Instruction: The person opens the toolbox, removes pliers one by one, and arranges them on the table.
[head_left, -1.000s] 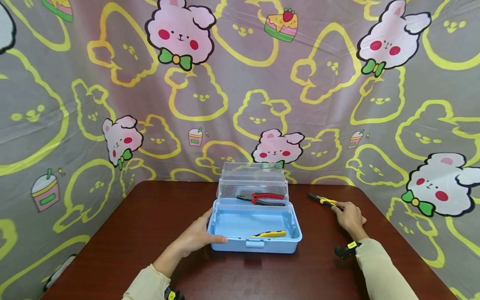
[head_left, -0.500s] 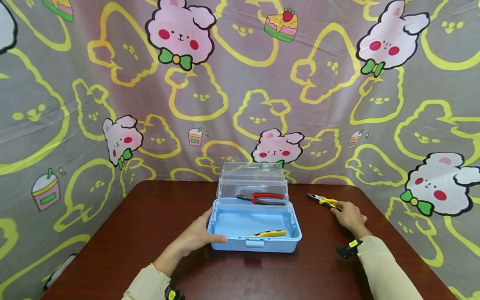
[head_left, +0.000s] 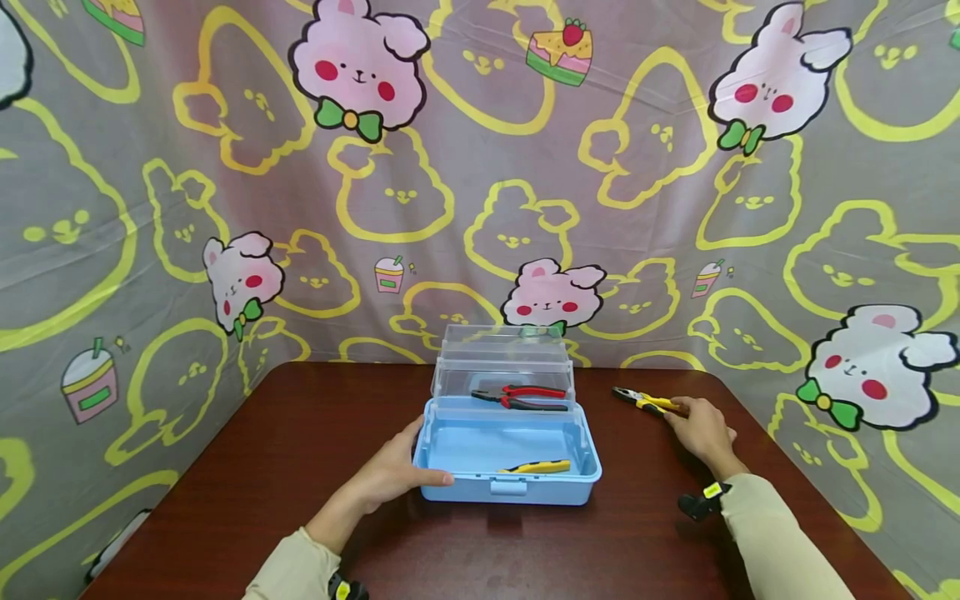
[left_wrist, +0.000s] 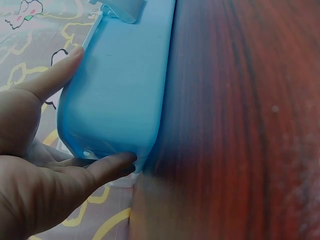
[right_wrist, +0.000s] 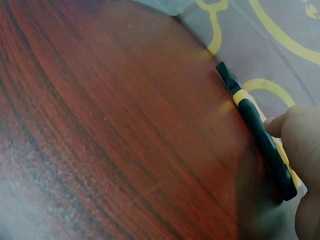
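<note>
A light blue toolbox [head_left: 465, 490] with its clear lid raised stands mid-table. My left hand [head_left: 390, 471] grips its near left corner, thumb over the front rim; in the left wrist view the fingertips [left_wrist: 122, 160] touch the end wall. At the right of the table, my right hand [head_left: 702, 429] holds yellow-and-black pliers [head_left: 647, 402] by the handles, their dark nose pointing away to the left. In the right wrist view the thumb presses beside the black handle of the pliers [right_wrist: 262, 137], and the other fingers are mostly hidden.
Red-and-black pliers [head_left: 517, 403] lie on the clear tray [head_left: 450, 407] at the toolbox's back. A yellow tool, perhaps a utility knife [head_left: 538, 467], lies inside by the front wall. The brown table [head_left: 315, 417] meets a patterned curtain [head_left: 420, 183] behind and at the sides.
The yellow-and-black pliers have turned so that both handles show more plainly, and my right hand has shifted slightly right. My left hand and the toolbox have stayed in place.
</note>
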